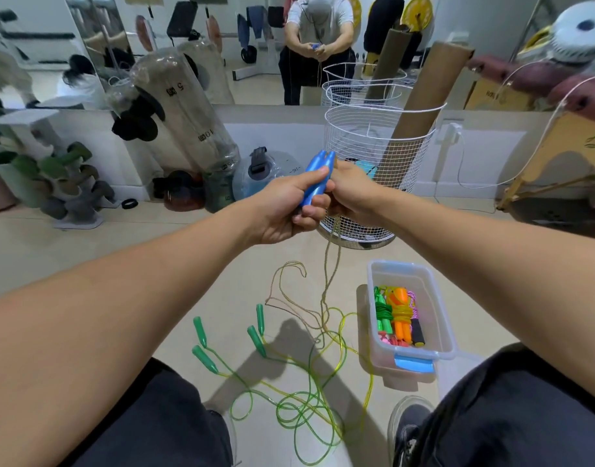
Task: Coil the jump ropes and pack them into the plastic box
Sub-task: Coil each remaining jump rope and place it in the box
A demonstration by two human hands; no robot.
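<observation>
Between our knees, green ropes (299, 409) with green handles (201, 332) lie tangled on the floor. Further out, our left hand (282, 210) grips a pair of blue handles (318, 178) held together, tips pointing up and away. Our right hand (353, 193) touches them from the right, fingers curled at the brownish cord (331, 264), which hangs to the floor. To the right sits the plastic box (439, 311), holding coiled green, orange and pink ropes. Beyond our hands stands a white wire basket (360, 143).

Bright, even indoor light here. A soft dark shadow lies on the pale floor left of the clear plastic box (411, 310). Edges bend and blur, far from the box.
</observation>
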